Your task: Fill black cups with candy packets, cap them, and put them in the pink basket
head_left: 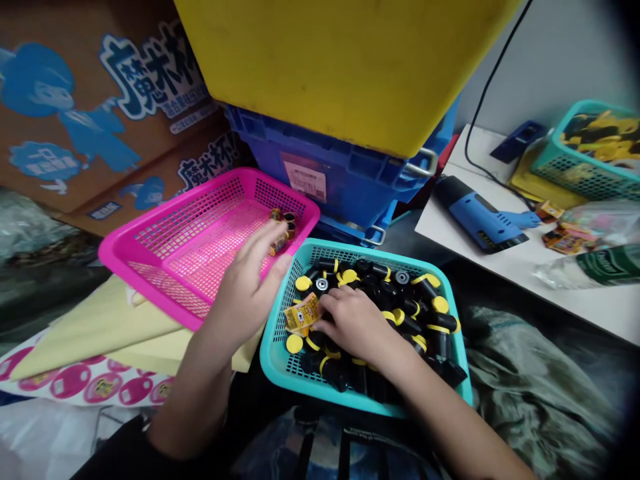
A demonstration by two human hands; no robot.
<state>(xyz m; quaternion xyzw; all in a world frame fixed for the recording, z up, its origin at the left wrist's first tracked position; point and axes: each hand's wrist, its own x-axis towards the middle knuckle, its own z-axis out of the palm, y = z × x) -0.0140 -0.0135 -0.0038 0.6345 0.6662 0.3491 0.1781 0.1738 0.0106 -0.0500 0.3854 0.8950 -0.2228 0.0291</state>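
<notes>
My left hand (250,283) reaches over the right end of the pink basket (145,257). Its fingers are stretched out and the thumb stands apart. Just beyond the fingers, several small cylinders (280,243) with printed yellow-brown wraps lie in that basket; the hand partly hides them. My right hand (353,320) is inside the teal basket (345,400), fingers curled together at the edge of a yellow printed label (303,313). Black cylinders with yellow caps (440,325) fill the teal basket around it. What lies under the right palm is hidden.
Blue crates (345,173) with a yellow bin (325,60) on top stand behind the baskets. Cartons (90,113) are at left. At right, a white table (500,273) bears a blue heat gun (480,217), a bottle (600,267) and another teal basket (575,173).
</notes>
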